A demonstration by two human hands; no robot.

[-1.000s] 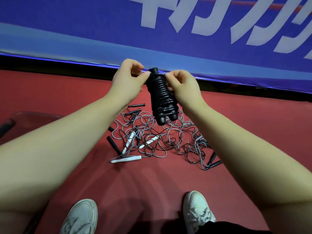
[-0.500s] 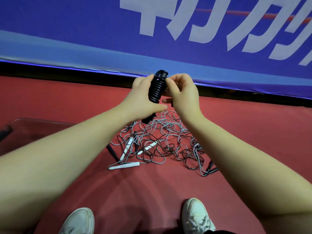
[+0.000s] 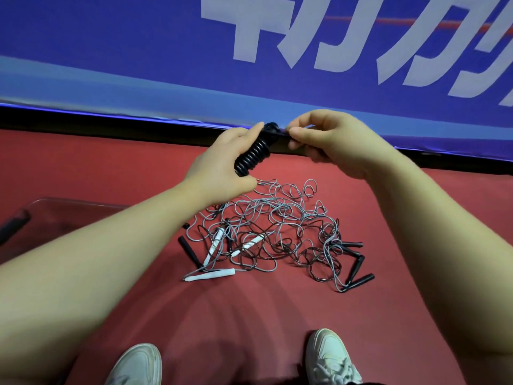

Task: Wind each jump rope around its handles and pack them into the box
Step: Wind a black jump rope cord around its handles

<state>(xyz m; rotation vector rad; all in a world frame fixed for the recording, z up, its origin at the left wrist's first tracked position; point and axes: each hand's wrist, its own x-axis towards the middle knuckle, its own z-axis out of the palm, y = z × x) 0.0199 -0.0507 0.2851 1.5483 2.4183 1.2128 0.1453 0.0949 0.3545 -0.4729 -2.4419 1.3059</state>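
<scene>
A black jump rope (image 3: 253,155), wound in tight coils round its handles, is held up in front of me. My left hand (image 3: 219,168) grips the coiled bundle from below and the side. At the bundle's top end, my right hand (image 3: 330,143) pinches the rope's end with thumb and fingers. Below my hands a tangled pile of grey and black jump ropes (image 3: 272,232) lies on the red floor, with white handles (image 3: 211,275) on its left and black handles (image 3: 358,279) on its right. A clear box (image 3: 41,209) stands at the far left, partly behind my left arm.
A blue banner with white lettering (image 3: 277,65) runs along the back, ending at a black strip by the floor. My two white shoes (image 3: 330,357) are at the bottom edge. A dark object (image 3: 12,227) lies in the clear box.
The wound bundle has tilted from hanging nearly upright to slanting up to the right. My left hand has shifted from pinching the top to gripping the coils; my right hand has moved right.
</scene>
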